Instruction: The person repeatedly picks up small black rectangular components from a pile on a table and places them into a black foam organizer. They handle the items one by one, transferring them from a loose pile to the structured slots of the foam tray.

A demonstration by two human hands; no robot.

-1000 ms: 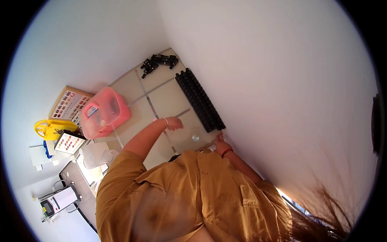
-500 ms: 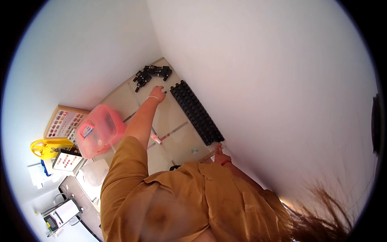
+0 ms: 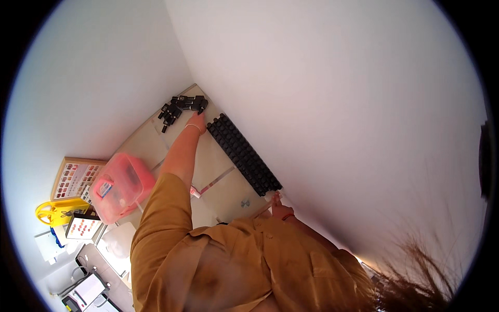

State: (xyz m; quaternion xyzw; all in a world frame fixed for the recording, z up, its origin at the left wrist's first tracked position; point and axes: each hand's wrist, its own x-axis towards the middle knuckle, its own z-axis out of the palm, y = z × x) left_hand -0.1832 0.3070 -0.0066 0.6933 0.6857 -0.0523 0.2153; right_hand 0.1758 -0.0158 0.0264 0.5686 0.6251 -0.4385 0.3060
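Note:
Far out on the table, my left hand [image 3: 197, 124] reaches to a loose heap of small black bottles [image 3: 182, 102], which look like nail polish bottles. Its fingertips close on the nearest bottle at the heap's right end; the fingers are partly hidden. Beside the wall, a long block of similar black bottles [image 3: 241, 154] stands in tight rows, slanting from far left to near right. At the block's near end rests my right hand [image 3: 281, 209], fingers stretched towards the last bottles, with nothing visible held.
A clear pink plastic box [image 3: 122, 187] stands left of my left arm, with a small white-and-pink tube [image 3: 195, 191] on the arm's other side. Colour charts [image 3: 75, 177] and a yellow bag [image 3: 61, 210] sit farther left. White walls close in the table's far and right sides.
My left hand has moved from beside the rows to the loose bottles and now touches one. My right hand stays by the near end of the rows. The whole view has shifted slightly.

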